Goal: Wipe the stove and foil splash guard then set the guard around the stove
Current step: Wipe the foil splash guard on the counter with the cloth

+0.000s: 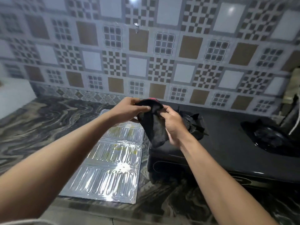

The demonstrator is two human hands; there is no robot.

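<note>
A black cloth (155,125) with a pink edge at its top hangs in the air above the gap between the guard and the stove. My left hand (129,109) pinches its upper left part and my right hand (172,122) grips its right side. The foil splash guard (112,161) lies flat on the countertop, its ribbed panels shiny with some yellowish stains. To its right stands the black two-burner gas stove (227,143); its left burner (194,125) is partly hidden behind my right hand.
The marbled dark countertop (42,120) stretches to the left and along the front edge. A patterned tile wall (146,54) rises behind. The stove's right burner (269,137) sits near a dark object (292,117) at the far right.
</note>
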